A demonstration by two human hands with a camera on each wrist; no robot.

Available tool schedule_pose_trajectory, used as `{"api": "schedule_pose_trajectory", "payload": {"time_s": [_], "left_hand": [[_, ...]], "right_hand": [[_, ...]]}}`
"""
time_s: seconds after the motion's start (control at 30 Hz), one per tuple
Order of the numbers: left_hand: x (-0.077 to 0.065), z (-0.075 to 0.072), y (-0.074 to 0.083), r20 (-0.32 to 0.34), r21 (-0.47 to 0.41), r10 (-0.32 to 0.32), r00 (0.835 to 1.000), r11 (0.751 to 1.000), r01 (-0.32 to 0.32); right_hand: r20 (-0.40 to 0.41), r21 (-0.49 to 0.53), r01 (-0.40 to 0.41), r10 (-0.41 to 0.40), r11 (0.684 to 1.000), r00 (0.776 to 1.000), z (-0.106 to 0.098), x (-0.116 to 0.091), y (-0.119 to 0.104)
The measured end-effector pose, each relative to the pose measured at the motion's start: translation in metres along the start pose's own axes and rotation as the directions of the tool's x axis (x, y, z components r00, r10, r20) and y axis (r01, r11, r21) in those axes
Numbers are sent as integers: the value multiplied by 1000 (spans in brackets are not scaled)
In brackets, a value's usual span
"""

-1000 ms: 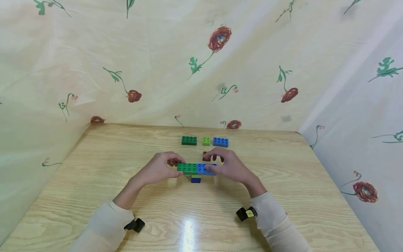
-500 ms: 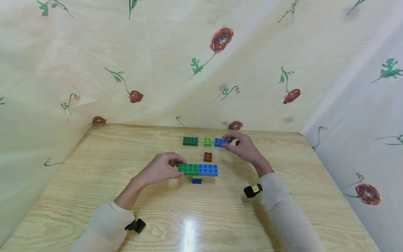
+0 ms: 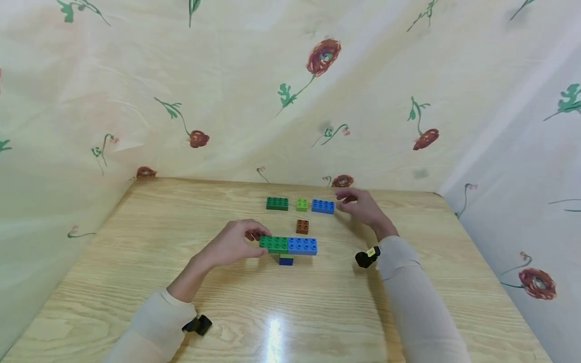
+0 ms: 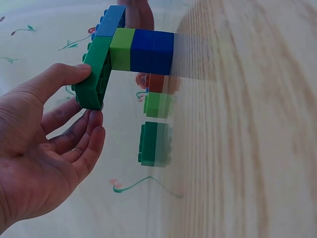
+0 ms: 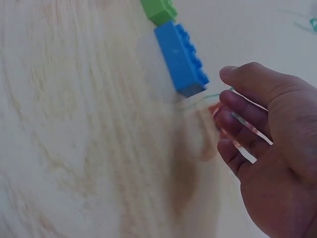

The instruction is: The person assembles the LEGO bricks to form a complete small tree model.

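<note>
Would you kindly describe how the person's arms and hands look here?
The left hand and right hand are bare. The off-white fabric left sleeve and matching right sleeve are plain. A small black left camera sits at that wrist; the black right camera shows a small yellow patch.

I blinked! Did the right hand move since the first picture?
Yes: against the table, the right hand went back and rightward, from the stacked blue brick to beside the loose blue brick.

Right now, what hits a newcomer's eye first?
The T-shaped build, near the head view's centre: green brick and blue brick end to end on a stack, left hand pinching the green. Behind it, a brown brick, then a three-brick row, right hand near its right end.
</note>
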State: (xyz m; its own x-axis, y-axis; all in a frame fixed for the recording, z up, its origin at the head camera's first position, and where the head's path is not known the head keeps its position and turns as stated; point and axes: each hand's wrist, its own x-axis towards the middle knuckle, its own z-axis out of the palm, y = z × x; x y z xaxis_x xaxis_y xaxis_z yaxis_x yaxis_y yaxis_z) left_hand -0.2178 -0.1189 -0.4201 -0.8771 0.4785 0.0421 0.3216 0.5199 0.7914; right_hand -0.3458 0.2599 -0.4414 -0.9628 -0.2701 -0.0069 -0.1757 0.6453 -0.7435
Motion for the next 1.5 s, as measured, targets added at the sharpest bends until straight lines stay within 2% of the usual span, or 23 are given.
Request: {"api": "schedule_pose_trajectory", "payload": {"time_s": [0.2,0.43,0.8,1.17,1.5], "left_hand": [[0,1,0,7,-7,1,1000,1000,-1],[-1,0,0,-6,-23,-25,1000,999,25],[1,1,-1,-9,-23,-6,1000,1000,6],[1,2,1,3,-7,13,1000,1000,-13],[0,0,1,-7,-5,21,1000,1000,-21]], "right_hand": [[48,25,-34,33,999,998,9,5,16],[68,16,-74,73,997,995,13,7,16],[24,-13,-89,89,996,996,19,7,15],[-9,-7,-50,50,999,999,14,-11,14],[-54,35,-14,16,999,998,15,-27,-2]]}}
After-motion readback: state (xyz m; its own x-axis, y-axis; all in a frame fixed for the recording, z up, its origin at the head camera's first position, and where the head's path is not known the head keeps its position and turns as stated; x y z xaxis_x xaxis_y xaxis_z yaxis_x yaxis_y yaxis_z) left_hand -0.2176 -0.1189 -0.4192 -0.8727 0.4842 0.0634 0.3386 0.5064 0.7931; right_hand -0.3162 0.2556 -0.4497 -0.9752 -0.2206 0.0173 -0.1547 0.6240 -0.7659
